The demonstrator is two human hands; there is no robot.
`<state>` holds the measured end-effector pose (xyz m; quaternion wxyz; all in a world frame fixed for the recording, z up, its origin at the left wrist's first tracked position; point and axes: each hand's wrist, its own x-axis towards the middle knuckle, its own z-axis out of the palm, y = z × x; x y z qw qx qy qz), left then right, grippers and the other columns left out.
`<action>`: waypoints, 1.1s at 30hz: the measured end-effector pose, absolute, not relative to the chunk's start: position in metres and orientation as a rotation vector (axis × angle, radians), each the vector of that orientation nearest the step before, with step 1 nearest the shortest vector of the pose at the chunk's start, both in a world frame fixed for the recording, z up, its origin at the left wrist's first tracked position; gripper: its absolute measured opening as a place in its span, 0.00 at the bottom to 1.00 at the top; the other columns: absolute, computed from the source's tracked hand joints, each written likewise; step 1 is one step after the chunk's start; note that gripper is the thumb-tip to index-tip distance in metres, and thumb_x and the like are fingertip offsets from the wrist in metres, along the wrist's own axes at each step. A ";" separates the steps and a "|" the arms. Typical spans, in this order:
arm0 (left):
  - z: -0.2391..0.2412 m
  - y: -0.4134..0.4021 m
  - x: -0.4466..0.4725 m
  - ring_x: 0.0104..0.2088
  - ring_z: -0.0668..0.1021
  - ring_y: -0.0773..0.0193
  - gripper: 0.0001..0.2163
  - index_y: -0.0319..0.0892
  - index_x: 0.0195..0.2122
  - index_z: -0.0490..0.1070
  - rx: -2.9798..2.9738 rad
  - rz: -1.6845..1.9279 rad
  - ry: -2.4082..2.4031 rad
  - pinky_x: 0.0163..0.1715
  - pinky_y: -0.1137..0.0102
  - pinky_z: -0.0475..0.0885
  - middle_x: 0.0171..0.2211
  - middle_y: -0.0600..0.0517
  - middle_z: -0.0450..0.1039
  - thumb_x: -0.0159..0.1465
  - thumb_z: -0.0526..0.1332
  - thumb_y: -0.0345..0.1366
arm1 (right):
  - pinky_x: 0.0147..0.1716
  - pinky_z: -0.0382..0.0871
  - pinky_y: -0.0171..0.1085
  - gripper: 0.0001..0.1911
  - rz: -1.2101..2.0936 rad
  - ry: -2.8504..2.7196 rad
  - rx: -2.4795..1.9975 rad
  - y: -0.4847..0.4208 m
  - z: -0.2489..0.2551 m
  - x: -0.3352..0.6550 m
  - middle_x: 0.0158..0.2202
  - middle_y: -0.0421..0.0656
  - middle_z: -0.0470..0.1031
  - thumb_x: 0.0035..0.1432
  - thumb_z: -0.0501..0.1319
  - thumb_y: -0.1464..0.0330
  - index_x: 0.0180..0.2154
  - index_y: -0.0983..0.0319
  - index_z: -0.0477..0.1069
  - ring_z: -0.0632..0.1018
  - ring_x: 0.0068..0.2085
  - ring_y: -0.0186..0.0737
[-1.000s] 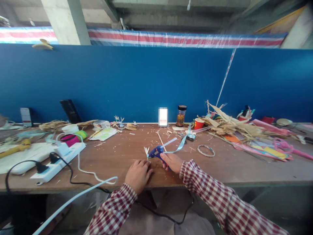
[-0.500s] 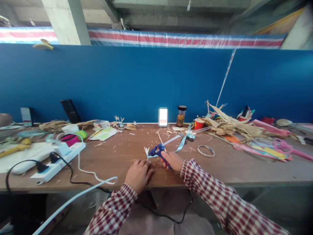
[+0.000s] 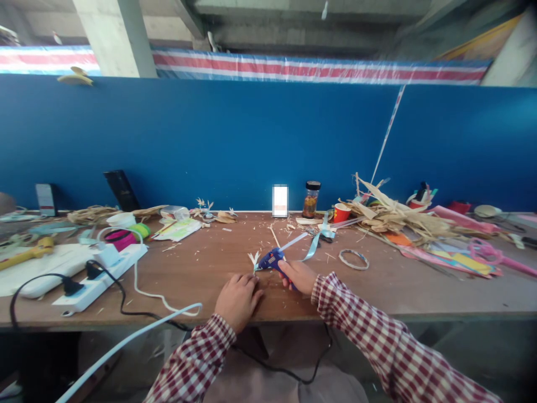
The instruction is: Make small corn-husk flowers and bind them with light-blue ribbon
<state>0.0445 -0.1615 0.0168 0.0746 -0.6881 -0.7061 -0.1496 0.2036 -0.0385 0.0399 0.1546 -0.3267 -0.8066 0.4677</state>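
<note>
My right hand [image 3: 297,274] is wrapped round the grip of a blue glue gun [image 3: 272,258]. A clear glue stick [image 3: 293,241] sticks out of its back. The nozzle points left, close to the base of a small pale flower [image 3: 253,259] with pointed petals and light blue at its foot. My left hand [image 3: 237,299] lies low over the table's front part, fingers curled, their tips at the lower end of the flower. The exact pinch is hidden by the fingers. The gun's black cord [image 3: 289,374] hangs below the table edge.
At left lie a white power strip [image 3: 100,280] with cables and a yellow glue gun [image 3: 29,253]. A ring [image 3: 353,259], light blue ribbon [image 3: 314,244], red cup [image 3: 341,212] and jar [image 3: 310,199] stand right of centre. Dried husks [image 3: 394,215] and pink scissors [image 3: 485,250] lie farther right.
The glue gun has shifted slightly right and down, its nozzle now lower beside the flower's base. The light blue strip under the nozzle shows less. My left hand has hardly moved.
</note>
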 end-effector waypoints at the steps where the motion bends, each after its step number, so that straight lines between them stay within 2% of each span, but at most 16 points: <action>1: 0.017 -0.162 0.045 0.44 0.67 0.57 0.17 0.42 0.45 0.68 -2.063 -0.448 -2.123 0.44 0.63 0.61 0.44 0.46 0.69 0.62 0.47 0.43 | 0.21 0.62 0.29 0.27 1.336 -2.306 -0.940 -0.037 0.040 0.205 0.19 0.40 0.68 0.59 0.40 0.52 0.25 0.64 0.64 0.68 0.19 0.28; 33: 0.018 -0.161 0.046 0.44 0.67 0.56 0.17 0.42 0.44 0.68 -2.061 -0.460 -2.128 0.44 0.63 0.61 0.43 0.46 0.70 0.62 0.47 0.44 | 0.21 0.62 0.29 0.26 1.300 -2.305 -0.920 -0.040 0.040 0.206 0.20 0.40 0.68 0.59 0.40 0.52 0.26 0.64 0.64 0.68 0.19 0.28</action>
